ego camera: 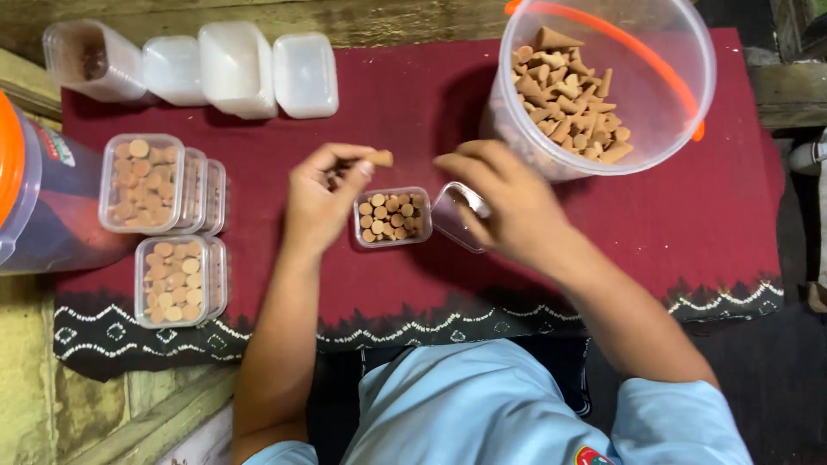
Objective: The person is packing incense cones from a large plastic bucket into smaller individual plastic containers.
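1. While the left hand (323,198) pinches one tan cone (380,158) between thumb and fingertips, it hovers just above the small clear box (393,217) at the centre of the frame.
2. That box sits on the red cloth (689,207), packed with upright cones, round bases showing.
3. Right hand (504,202) curls around a clear lid (455,220) beside the box.
4. A clear bucket (655,95) of loose cones stands at upper right.

Small clear plastic boxes packed with tan cones (142,182) stand stacked at the left of a red cloth (689,215), a second stack (172,280) just below. One part-filled box (393,217) sits centre. Empty boxes and lids (237,69) line the far edge; a round clear tub (663,86) stands at right.
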